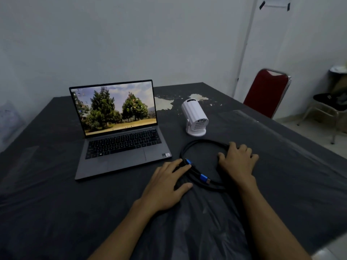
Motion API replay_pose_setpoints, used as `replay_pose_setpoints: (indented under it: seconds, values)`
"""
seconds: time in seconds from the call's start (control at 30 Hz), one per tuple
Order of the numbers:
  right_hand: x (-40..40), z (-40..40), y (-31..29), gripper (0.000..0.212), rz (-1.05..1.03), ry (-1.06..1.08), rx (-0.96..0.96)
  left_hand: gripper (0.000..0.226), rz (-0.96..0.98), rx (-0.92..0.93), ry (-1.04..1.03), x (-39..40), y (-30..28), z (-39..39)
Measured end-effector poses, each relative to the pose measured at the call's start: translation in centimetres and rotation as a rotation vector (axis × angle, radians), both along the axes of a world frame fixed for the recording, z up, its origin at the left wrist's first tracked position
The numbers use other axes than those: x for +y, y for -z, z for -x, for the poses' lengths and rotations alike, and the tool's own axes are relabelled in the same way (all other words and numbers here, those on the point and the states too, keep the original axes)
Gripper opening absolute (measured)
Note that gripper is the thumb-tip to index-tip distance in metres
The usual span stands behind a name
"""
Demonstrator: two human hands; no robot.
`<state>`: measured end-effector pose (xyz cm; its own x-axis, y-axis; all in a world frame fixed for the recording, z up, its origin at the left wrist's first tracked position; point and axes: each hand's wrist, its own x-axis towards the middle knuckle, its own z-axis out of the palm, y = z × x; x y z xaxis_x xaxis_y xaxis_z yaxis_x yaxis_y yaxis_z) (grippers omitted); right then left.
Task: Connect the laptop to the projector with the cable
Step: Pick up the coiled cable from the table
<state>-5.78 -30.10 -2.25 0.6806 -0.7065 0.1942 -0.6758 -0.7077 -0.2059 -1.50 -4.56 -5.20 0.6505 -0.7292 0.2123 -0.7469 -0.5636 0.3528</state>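
Observation:
An open grey laptop [120, 136] with a tree wallpaper stands on the left of the table. To its right stands a small white projector [195, 117], its port side facing me. In front of the projector lies a coiled black cable [202, 142] with two blue-collared plugs [203, 178]. My left hand [167, 182] lies on the coil's left side, fingers spread, fingertips by one plug. My right hand [237, 162] rests on the coil's right side, fingers curled over the cable. Whether either hand grips the cable is unclear.
A dark cloth covers the table [56, 194], with worn pale patches [165, 103] behind the projector. A red chair [266, 92] stands at the far right corner, and another chair [330, 106] sits further right. A white wall is behind.

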Motion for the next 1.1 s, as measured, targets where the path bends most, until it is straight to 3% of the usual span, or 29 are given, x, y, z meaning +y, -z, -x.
replay_pose_setpoints:
  seconds: [0.2, 0.3, 0.47, 0.57, 0.67, 0.73, 0.87, 1.1]
  values:
    - [-1.7, 1.8, 0.6, 0.025, -0.106, -0.037, -0.162, 0.068, 0.047, 0.061, -0.019, 0.2, -0.3, 0.0]
    - [-2.5, 2.4, 0.4, 0.029, -0.258, -0.055, -0.337, 0.071, 0.12, 0.1, -0.027, 0.0, -0.3, 0.1]
    - [-1.4, 2.0, -0.8, 0.02, -0.309, -0.228, -0.66, 0.092, 0.502, 0.494, -0.157, 0.0, -0.8, -0.5]
    - [0.2, 1.5, -1.5, 0.013, -0.365, -0.348, -0.756, 0.063, 0.658, 0.63, -0.251, 0.1, -1.5, -1.0]
    - [1.8, 0.8, -2.3, 0.014, -0.37, -0.462, -0.801, 0.025, 0.67, 0.673, -0.279, 0.8, -2.4, -1.4]
    - [2.3, 0.2, -2.9, 0.014, -0.396, -0.481, -0.834, 0.013, 0.631, 0.747, -0.246, 1.8, -3.4, -1.8]
    - [3.2, -1.0, -4.5, 0.011, -0.512, -0.487, -0.909, 0.013, 0.549, 0.896, -0.131, 4.6, -5.3, -3.1]
    - [6.5, -3.5, -7.7, 0.013, -0.883, -0.585, -1.033, 0.026, 0.806, 1.028, -0.081, 9.5, -7.9, -4.4]
